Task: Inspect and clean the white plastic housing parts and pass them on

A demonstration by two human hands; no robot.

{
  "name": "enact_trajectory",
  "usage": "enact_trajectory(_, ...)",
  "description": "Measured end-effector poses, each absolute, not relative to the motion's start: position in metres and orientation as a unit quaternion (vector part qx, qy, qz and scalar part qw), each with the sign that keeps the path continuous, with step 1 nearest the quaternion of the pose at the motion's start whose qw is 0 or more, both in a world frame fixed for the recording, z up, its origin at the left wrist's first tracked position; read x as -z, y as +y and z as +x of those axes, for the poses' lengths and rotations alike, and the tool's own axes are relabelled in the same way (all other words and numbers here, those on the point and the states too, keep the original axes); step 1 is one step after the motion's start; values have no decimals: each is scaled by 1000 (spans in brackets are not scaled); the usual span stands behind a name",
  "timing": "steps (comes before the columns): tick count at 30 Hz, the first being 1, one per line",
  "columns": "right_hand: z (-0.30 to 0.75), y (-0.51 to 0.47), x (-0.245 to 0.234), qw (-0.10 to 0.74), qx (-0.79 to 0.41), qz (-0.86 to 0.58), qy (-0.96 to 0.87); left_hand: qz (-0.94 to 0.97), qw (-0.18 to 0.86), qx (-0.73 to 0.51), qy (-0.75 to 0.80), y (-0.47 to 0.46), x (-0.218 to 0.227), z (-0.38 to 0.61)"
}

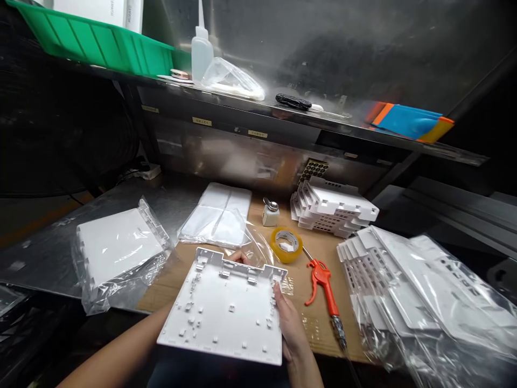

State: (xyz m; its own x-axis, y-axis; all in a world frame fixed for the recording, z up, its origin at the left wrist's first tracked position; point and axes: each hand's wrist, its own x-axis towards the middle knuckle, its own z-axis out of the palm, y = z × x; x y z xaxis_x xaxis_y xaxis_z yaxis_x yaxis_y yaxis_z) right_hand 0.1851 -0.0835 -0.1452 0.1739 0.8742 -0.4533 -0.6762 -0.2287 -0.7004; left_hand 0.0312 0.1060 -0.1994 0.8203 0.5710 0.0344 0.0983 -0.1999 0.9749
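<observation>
- White plastic panel (226, 310) sits centre-low in the head view, held tilted above the near edge of the desk (48, 253), ribbed inner face with small clips up.
- Right hand (291, 328) grips the panel's right edge, fingers (278, 295) clamped on it, thumb side against the rim.
- Left hand (238, 257) is mostly hidden behind the panel; only fingertips show over the far edge, curled on it. Forearm runs under the panel from lower left.
- Cardboard sheet (323, 253) covers the desk under the work.
- Left of the panel: a bagged white panel stack (117, 248) in clear film.
- Behind the panel: flat clear bags (220, 215), one lying loose just beyond the far edge.
- Yellow tape roll (286, 244) lies flat right of centre, a small white bottle with metal cap (270, 213) just behind it.
- Orange air blow gun (323, 285) lies just right of the right hand, nozzle toward the tape.
- Unbagged stack of white panels (333, 207) at the back right; a larger bagged pile (416, 291) fills the right side.
- Shelf (283, 116) above carries a green tray (100, 46), a squeeze bottle (201, 51), a crumpled bag (232, 81), blue and orange sheets (407, 121).
</observation>
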Motion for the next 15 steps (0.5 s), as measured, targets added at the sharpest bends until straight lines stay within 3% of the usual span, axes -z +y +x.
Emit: enact_trajectory(15, 188, -90, 150, 613, -646, -429, -152, 750, 502, -286, 323, 61, 159, 47)
